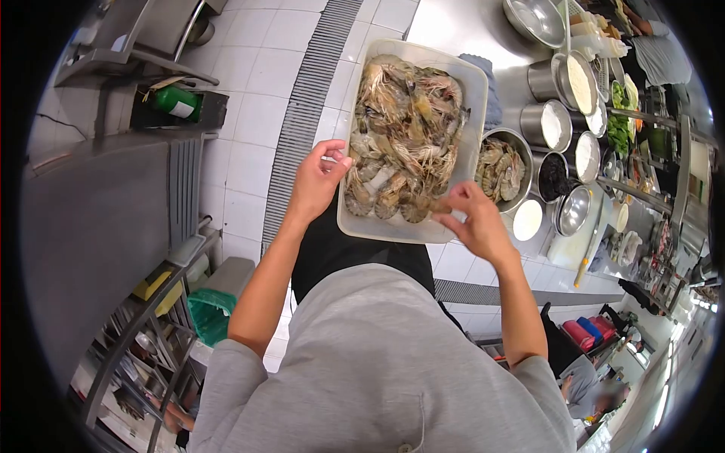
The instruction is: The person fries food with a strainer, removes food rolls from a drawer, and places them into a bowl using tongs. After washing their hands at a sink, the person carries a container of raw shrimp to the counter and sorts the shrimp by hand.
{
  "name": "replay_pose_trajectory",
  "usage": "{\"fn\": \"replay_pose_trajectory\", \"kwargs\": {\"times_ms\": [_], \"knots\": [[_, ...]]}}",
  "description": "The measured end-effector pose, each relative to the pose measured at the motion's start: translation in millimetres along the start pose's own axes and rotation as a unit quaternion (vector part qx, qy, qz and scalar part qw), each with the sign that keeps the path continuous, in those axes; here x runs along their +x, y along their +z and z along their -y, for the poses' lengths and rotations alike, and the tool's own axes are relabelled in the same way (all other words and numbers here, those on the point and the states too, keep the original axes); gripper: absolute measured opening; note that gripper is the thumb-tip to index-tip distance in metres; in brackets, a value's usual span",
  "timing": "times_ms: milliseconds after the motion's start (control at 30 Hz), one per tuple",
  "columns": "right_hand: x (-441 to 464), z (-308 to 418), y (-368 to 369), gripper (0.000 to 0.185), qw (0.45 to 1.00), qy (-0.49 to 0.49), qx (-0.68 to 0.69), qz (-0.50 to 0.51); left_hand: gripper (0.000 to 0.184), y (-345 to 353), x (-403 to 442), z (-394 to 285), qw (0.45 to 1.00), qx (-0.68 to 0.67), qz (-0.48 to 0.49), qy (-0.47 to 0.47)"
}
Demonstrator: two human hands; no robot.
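A clear plastic tub (474, 98) full of raw, whole shrimp (411, 121) sits in front of my body, near the counter's edge. My left hand (321, 177) is at the tub's left rim, its fingers curled with the fingertips close to the wall. Over the tub's lower right corner, my right hand (472, 215) has its thumb and fingers pinched near a shrimp at the end of the pile; the contact is slightly blurred. Just right of the tub, a round metal bowl (522, 143) holds more shrimp (500, 172).
On the steel counter (453, 30) stand metal pots (542, 79) of white contents, a dark-filled container (553, 177) and a cutting board (570, 245) with a knife. A green-lined bin (211, 313) stands lower left. Other people are at the right and lower left edges.
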State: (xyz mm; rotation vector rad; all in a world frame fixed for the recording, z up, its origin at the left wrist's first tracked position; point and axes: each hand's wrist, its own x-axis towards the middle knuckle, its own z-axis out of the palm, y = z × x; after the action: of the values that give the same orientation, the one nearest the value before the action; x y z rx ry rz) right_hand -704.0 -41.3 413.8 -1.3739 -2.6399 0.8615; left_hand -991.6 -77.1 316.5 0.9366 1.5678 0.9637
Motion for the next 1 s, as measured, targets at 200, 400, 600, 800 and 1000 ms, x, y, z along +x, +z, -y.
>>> {"fn": "replay_pose_trajectory", "kwargs": {"times_ms": [200, 400, 600, 800, 1000], "knots": [[15.8, -31.3, -13.6, 0.034, 0.898, 0.224, 0.379, 0.022, 0.034, 1.1, 2.7, -0.9, 1.0, 0.003, 0.011, -0.003], [24.2, -40.5, -23.5, 0.036, 0.875, 0.284, 0.38, 0.1, 0.034, 2.0, 1.4, -3.8, 1.0, -0.003, 0.005, -0.011], [39.1, -8.9, -6.8, 0.023, 0.981, 0.135, -0.075, -0.117, 0.034, 3.5, -0.4, 1.8, 0.999, -0.031, -0.004, -0.006], [72.1, 11.6, 86.3, 0.018, 0.988, -0.128, -0.083, 0.001, 0.035, 3.7, -0.2, -0.8, 1.0, -0.015, -0.005, -0.008], [86.1, 6.3, 123.4, 0.026, 0.962, -0.15, -0.227, 0.005, 0.035, 3.8, 0.2, 3.8, 1.0, -0.016, -0.009, -0.004]]}}
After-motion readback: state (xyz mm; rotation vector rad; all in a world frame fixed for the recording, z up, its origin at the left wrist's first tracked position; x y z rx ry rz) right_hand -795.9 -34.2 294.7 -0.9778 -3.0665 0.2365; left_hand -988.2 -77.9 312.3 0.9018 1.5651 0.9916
